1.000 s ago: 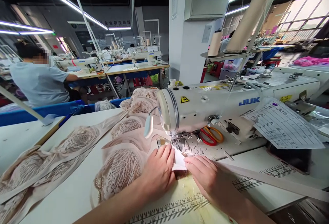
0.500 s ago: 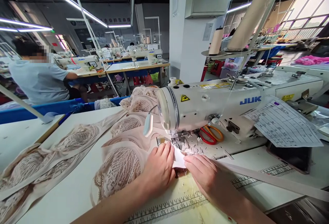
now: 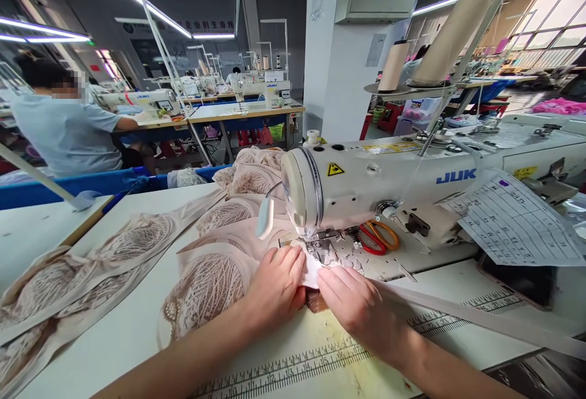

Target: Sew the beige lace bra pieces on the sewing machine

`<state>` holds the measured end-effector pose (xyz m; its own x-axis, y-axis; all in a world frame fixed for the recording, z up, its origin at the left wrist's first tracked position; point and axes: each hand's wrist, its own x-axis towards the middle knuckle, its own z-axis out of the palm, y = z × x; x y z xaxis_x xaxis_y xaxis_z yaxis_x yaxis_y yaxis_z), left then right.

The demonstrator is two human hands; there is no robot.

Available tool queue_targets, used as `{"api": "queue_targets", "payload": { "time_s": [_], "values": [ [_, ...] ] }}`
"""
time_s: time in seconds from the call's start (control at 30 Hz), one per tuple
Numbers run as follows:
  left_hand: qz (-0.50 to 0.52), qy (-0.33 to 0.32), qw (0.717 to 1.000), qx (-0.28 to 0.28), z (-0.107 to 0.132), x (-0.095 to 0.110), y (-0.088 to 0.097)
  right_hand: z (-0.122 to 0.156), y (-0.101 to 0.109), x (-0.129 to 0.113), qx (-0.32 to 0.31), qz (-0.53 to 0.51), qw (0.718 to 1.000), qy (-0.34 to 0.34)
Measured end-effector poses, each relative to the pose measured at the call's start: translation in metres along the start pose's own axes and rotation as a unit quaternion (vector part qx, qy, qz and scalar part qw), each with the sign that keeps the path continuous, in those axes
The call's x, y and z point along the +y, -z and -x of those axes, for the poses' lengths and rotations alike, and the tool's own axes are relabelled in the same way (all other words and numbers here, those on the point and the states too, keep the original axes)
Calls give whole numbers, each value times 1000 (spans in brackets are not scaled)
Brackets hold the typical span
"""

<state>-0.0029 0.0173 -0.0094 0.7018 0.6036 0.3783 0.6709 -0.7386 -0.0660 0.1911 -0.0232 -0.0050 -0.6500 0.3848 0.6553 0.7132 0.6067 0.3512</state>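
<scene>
Head view gives us our left hand [image 3: 274,283] and right hand [image 3: 354,307] close together at lower centre, both flat and pressing, not gripping, the white fabric piece [image 3: 312,272], which lies between their fingertips and points up-frame under the presser foot [image 3: 317,245], left hand nearer.
</scene>
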Motion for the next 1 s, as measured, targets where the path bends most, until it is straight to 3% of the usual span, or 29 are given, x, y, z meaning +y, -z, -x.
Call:
{"api": "queue_targets", "payload": {
  "time_s": [0.17,0.27,0.6,1.0],
  "values": [
    [15,-116,991,60,2,-5,1,-2,-5,1,-5,1,1000,4],
    [-2,-147,987,70,2,-9,-3,-1,-5,3,-14,13,1000,3],
    [-62,-141,984,85,-3,-25,0,0,-2,4,-38,-21,999,-25],
    [-49,-117,992,28,-9,-27,0,1,-3,5,-33,-45,998,-40]
  ]
}}
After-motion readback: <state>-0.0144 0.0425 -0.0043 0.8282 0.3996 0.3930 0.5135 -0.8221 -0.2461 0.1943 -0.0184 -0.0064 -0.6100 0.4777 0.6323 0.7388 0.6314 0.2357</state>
